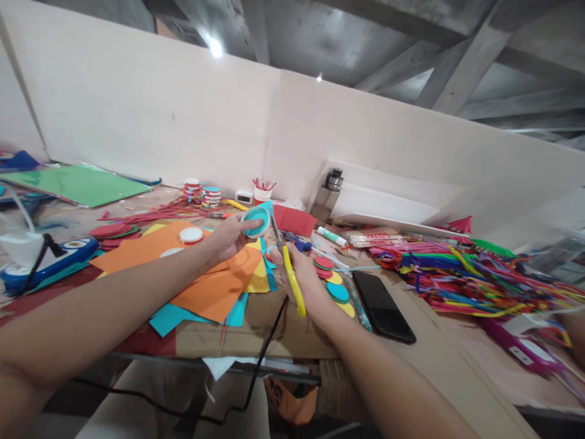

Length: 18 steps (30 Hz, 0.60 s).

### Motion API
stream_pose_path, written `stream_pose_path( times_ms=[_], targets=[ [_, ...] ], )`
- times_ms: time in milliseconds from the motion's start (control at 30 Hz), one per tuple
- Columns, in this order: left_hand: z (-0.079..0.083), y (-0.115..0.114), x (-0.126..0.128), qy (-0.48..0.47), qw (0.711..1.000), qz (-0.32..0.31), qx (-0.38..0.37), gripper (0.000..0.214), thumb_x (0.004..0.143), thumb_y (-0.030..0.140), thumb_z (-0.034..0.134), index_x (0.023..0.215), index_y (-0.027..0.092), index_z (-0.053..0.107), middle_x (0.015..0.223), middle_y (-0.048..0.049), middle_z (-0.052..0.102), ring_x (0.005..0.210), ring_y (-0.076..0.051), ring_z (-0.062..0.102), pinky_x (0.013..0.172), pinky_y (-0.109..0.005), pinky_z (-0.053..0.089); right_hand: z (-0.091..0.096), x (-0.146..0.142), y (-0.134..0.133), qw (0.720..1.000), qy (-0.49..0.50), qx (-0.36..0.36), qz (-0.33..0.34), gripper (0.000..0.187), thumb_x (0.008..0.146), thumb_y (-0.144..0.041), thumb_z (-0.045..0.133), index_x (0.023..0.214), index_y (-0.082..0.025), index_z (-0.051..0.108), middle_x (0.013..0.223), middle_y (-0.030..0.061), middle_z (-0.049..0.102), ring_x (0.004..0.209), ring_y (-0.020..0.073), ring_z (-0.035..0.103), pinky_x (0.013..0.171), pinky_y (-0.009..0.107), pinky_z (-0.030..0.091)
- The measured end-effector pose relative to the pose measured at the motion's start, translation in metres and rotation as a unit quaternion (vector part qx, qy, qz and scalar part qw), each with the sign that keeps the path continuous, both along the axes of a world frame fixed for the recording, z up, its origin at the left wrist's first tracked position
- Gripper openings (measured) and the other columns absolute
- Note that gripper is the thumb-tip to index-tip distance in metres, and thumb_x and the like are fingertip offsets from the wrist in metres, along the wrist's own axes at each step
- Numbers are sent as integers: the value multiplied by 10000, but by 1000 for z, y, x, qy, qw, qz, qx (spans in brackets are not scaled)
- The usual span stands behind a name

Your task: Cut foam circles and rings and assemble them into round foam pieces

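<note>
My left hand (231, 238) is closed on a white-rimmed disc with a turquoise face (256, 223), the thumb lying across its front. A bit of turquoise paper (267, 207) sticks out beyond the disc's upper right edge. In my right hand (304, 277) are scissors with yellow handles (293, 283), fingers wrapped round the loops. Their blades point up beside the disc and paper; whether they touch the paper I cannot tell. Below my left hand lie orange sheets (219, 292), with a white disc (191, 235) on top.
Right of my right hand are small paper circles (337, 292) and a black phone (382, 308). A heap of coloured pipe cleaners (461, 280) lies farther right. A dark bottle (329, 194) stands by the wall. A black cable (269, 341) hangs over the table's front edge.
</note>
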<state>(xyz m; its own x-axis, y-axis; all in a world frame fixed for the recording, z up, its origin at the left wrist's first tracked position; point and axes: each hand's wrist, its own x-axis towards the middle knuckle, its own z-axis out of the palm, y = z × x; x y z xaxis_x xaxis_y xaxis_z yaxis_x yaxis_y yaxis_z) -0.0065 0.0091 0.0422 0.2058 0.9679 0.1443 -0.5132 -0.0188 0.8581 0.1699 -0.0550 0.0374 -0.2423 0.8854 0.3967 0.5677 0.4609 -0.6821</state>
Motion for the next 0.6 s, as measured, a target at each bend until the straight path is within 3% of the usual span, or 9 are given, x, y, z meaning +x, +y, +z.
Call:
stream_pose_path(
  times_ms=[167, 400, 600],
  targets=[
    [-4, -2, 4, -39, 999, 7, -11, 280, 590, 213, 828, 754, 123, 619, 668, 15, 617, 551, -64, 545, 485, -164, 429, -1, 0, 1, 1000, -6, -5, 9, 295, 859, -456, 497, 717, -203, 441, 639, -37, 495, 585, 104, 399, 546, 220, 308],
    [-4, -1, 5, -5, 1000, -1, 30, 301, 544, 212, 851, 733, 112, 639, 662, 3, 631, 571, -70, 555, 503, -156, 422, 0, 1, 1, 999, 14, -3, 43, 229, 880, -420, 482, 806, -204, 471, 736, -25, 533, 661, 120, 460, 614, 235, 367],
    [-3, -4, 7, -4, 999, -6, 32, 289, 554, 231, 849, 716, 113, 641, 658, -5, 636, 568, -75, 552, 520, -166, 428, -1, 1, 1, 1000, 16, 3, 24, 262, 869, -448, 489, 780, -201, 483, 723, -21, 527, 664, 127, 453, 629, 245, 375]
  ],
)
